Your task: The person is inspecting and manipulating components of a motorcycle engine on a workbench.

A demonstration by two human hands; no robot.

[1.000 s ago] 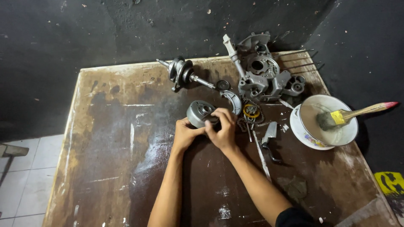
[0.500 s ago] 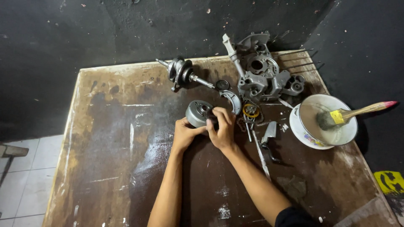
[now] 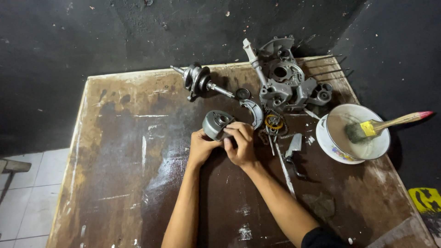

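Fingers of my left hand (image 3: 200, 148) and right hand (image 3: 240, 146) clamp the grey drum (image 3: 217, 124) beside the bowl (image 3: 331, 142); greasy, it might slip.

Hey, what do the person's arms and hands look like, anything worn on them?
Both forearms are bare, and the left hand and right hand wear no gloves. No rings, watch or bracelets show. A black sleeve edge shows on the right arm near the elbow.

Looks like a small engine repair workshop, pretty grimy. Stained, scuffed wooden table (image 3: 119, 174) against black walls, with an engine crankcase (image 3: 287, 85), a crankshaft (image 3: 198, 81), a chain (image 3: 274, 125) and a bowl (image 3: 333, 147) with a paintbrush (image 3: 376, 127) for cleaning parts.
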